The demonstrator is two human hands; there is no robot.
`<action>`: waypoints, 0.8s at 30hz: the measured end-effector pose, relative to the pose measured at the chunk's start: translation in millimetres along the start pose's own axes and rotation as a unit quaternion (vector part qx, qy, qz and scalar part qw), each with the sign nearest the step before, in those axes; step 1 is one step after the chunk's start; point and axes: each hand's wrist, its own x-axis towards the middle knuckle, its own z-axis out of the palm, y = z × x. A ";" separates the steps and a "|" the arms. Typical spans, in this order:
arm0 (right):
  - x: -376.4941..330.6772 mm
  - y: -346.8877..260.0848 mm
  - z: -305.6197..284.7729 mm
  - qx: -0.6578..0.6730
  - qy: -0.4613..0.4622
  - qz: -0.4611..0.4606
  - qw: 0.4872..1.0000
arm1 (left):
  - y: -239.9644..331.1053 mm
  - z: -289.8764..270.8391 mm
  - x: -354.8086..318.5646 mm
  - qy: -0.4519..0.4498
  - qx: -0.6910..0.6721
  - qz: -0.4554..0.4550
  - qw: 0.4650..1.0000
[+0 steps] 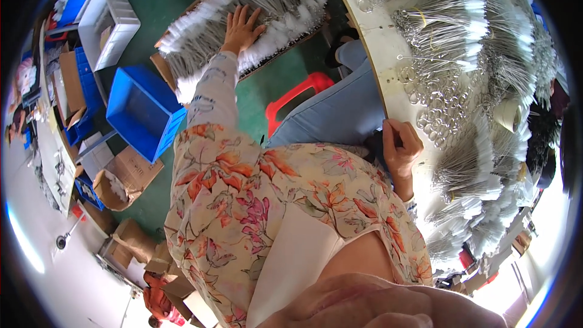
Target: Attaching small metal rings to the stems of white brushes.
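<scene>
Fingers spread flat, left hand (242, 27) pressed down on white-tagged wire bundles (261, 6) in a cardboard tray (182, 9) on the green floor. Right hand (401, 146), curled, gripped the white table edge (379, 55); nothing else held.

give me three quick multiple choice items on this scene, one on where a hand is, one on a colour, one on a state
1. Where does the left hand rest?
A. on the white-tagged wire bundles in the flat cardboard tray on the floor
B. inside the blue crate
C. on the red stool

2. What colour is the open crate beside the left sleeve?
A. green
B. blue
C. yellow

3. How is the right hand at the table edge?
A. spread flat, palm down
B. curled, fingers folded in
C. out of view

Answers: 1 A, the fingers lie spread over the bundles; 2 B, its walls are plainly blue; 3 B, the fingers are bent against the table's rim.
</scene>
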 end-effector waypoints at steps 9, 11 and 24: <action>-17.1 4.2 -24.9 0.154 -0.035 0.056 0.986 | -38.7 -73.2 22.6 -0.102 -0.177 0.091 0.975; -12.4 -5.5 -36.5 0.193 -0.062 0.031 0.979 | -78.1 -125.5 19.1 0.084 -0.260 0.023 0.962; -48.4 28.7 -218.4 -0.012 0.281 -0.029 0.959 | 363.2 -397.6 239.2 0.121 -0.306 0.411 0.850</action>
